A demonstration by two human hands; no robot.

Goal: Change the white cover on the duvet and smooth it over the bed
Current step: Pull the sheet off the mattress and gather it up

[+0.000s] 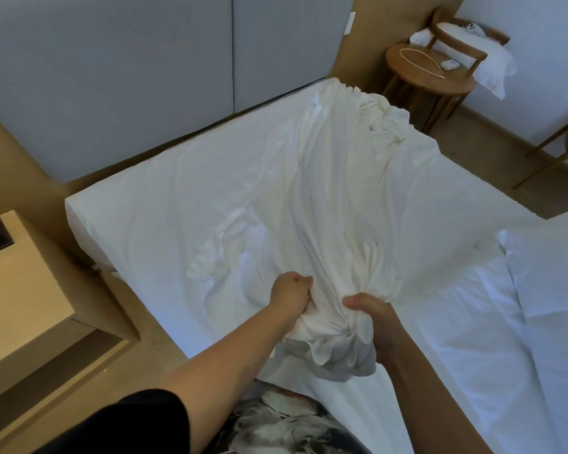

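Note:
A white duvet cover (328, 178) lies stretched in long folds across the bed (138, 204), from a crumpled far end near the headboard to a gathered bunch at the near edge. My left hand (291, 293) grips the bunched fabric from the left, fingers curled into it. My right hand (371, 319) clutches the same bunch from the right, thumb on top. The gathered end hangs below both hands as a wrinkled ball. A white duvet or bedding (492, 322) lies flatter on the right part of the bed.
A grey padded headboard (145, 60) backs the bed. A wooden cabinet (23, 290) stands at the left. A round wooden table (430, 70) with a cord, and chairs (459, 37) holding white linen, stand at the far right. Wooden floor runs along both sides.

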